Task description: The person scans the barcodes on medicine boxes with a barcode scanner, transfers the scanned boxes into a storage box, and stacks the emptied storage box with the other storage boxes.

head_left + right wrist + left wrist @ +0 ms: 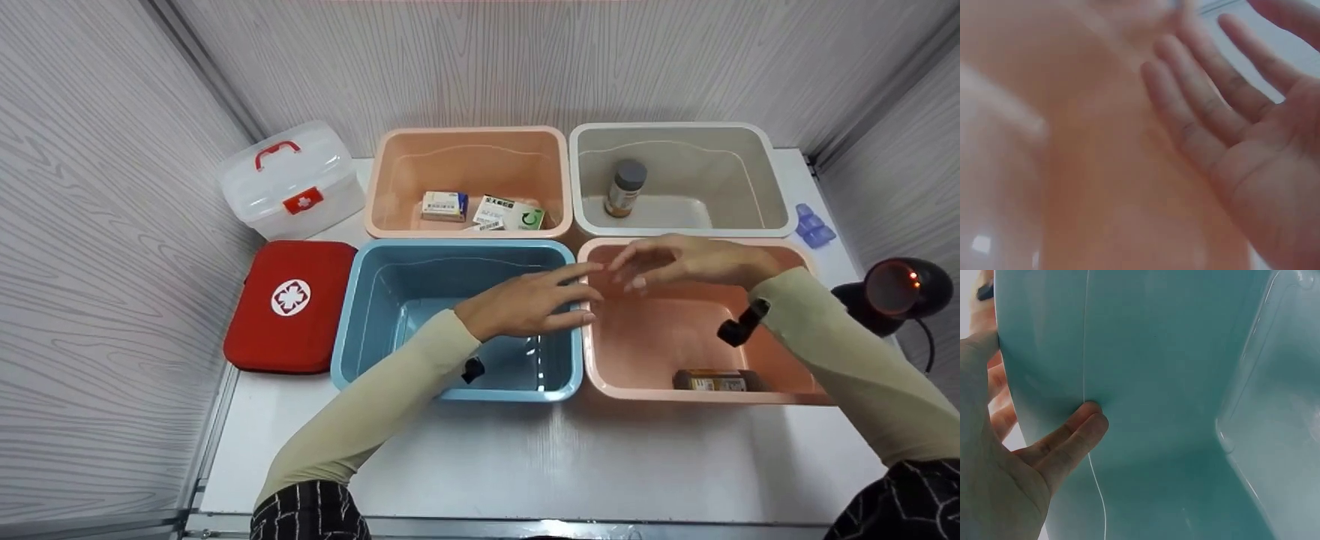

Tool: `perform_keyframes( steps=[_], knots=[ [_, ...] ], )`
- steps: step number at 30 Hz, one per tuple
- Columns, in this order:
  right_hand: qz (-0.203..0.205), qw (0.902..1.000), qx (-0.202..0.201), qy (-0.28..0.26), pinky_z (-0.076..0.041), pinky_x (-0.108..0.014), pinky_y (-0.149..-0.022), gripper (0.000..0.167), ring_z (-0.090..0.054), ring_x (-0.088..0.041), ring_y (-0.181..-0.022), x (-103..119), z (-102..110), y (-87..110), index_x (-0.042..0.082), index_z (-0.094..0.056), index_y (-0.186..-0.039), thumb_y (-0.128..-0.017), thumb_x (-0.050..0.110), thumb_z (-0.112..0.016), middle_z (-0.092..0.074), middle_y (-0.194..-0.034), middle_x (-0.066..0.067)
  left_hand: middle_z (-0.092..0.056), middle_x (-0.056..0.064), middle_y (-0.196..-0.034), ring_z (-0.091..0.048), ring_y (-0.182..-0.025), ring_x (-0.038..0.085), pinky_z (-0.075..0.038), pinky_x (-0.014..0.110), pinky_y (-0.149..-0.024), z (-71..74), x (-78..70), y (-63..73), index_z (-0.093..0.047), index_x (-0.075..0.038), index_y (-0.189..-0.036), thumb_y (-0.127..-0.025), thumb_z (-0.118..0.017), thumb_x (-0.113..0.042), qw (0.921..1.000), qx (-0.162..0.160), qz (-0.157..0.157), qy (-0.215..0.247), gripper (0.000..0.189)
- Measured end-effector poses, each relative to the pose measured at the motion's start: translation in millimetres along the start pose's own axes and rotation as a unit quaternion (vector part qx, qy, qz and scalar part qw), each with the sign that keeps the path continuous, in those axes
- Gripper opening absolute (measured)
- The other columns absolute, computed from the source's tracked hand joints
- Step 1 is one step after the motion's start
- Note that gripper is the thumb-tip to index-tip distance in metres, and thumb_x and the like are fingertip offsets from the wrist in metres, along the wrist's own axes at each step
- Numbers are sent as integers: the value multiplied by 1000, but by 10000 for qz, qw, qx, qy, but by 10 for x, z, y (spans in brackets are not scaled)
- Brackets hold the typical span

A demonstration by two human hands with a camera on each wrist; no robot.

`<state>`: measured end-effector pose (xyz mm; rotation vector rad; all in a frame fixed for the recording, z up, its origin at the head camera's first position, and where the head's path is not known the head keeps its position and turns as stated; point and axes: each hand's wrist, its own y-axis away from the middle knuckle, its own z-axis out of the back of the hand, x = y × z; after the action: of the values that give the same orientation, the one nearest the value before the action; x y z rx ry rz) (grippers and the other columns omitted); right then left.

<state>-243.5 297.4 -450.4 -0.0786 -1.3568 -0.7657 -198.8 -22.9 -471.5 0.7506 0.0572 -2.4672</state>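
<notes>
My left hand (529, 304) reaches over the right side of the blue bin (457, 395), its fingers spread toward the shared edge. In the left wrist view, the fingertips (1090, 421) lie against or just in front of the blue wall; contact is hard to tell. Over the back left part of the front pink bin (637, 337), my right hand (694, 259) hovers with loosely bent fingers. Its palm and parted fingers show bare in the right wrist view. Neither hand holds anything. A brown labelled bottle (716, 380) lies on its side along that bin's front wall.
Behind stand another pink bin (469, 135) with medicine boxes (510, 213) and a beige bin (675, 231) with a grey-capped bottle (625, 187). At left are a red first-aid case (292, 330) and a clear box (296, 180). A black scanner (904, 292) stands right.
</notes>
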Motion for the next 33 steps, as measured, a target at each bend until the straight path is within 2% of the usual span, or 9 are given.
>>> perform_keyframes(
  steps=[4, 7, 10, 15, 21, 25, 30, 33],
  knots=[
    [-885, 9948, 443, 251, -57, -45, -114, 50, -58, -42, -142, -286, -121, 9, 6, -54, -154, -107, 16, -69, -59, -154, -24, -18, -7, -184, -41, -161, 27, -38, 51, -131, -18, -7, -6, -55, -34, -159, -114, -42, -59, 10000, -36, -14, -5, 52],
    [-1258, 9877, 808, 451, -58, -49, -113, 51, -61, -39, -137, -463, -196, -53, 6, -54, -155, -107, 15, -70, -61, -151, -22, -19, -7, -183, -42, -161, 27, -39, 51, -131, -29, -1, -5, -55, -33, -158, -115, -43, -58, 10000, -59, -22, 58, 52],
    [-1579, 9790, 1163, 565, -59, -45, -111, 52, -64, -31, -130, -586, -279, -126, 10, -56, -155, -106, 17, -72, -64, -147, -19, -19, -9, -183, -42, -161, 26, -39, 51, -130, -42, 4, -8, -55, -33, -159, -114, -43, -59, 9999, -81, -30, 117, 53],
    [-2020, 9614, 1770, 592, -60, -36, -106, 56, -63, -21, -120, -665, -421, -213, 16, -56, -156, -104, 25, -76, -65, -140, -12, -19, -10, -183, -43, -160, 23, -40, 48, -130, -34, 5, -1, -56, -32, -158, -114, -43, -60, 9998, -139, -58, 115, 54],
    [-2386, 9428, 2290, 429, -62, -40, -104, 51, -66, -19, -115, -689, -532, -213, 17, -63, -148, -100, 27, -78, -68, -130, -4, -19, -10, -183, -42, -161, 24, -39, 50, -130, -29, 3, -7, -56, -32, -158, -113, -44, -61, 9997, -149, -73, 171, 55],
    [-2575, 9323, 2430, 733, -62, -46, -103, 44, -65, -19, -112, -659, -524, -141, 14, -68, -139, -98, 26, -79, -69, -125, -1, -19, -10, -183, -42, -161, 24, -38, 50, -131, -27, 1, -8, -56, -34, -158, -114, -43, -61, 9998, -155, -83, 130, 54],
    [-2813, 9208, 2342, 1345, -64, -53, -97, 30, -64, -20, -107, -631, -500, -16, 17, -75, -124, -95, 25, -83, -72, -117, 2, -19, -9, -183, -42, -161, 25, -38, 50, -131, -27, 4, 3, -56, -34, -158, -114, -44, -59, 9997, -175, -103, 111, 52],
    [-2924, 9164, 2317, 1452, -63, -54, -98, 31, -61, -20, -109, -612, -485, 62, 16, -77, -123, -93, 17, -84, -70, -119, 1, -19, -9, -184, -44, -160, 24, -38, 49, -131, -24, 5, 9, -56, -33, -158, -114, -43, -58, 9997, -173, -116, 116, 52]
  ],
)
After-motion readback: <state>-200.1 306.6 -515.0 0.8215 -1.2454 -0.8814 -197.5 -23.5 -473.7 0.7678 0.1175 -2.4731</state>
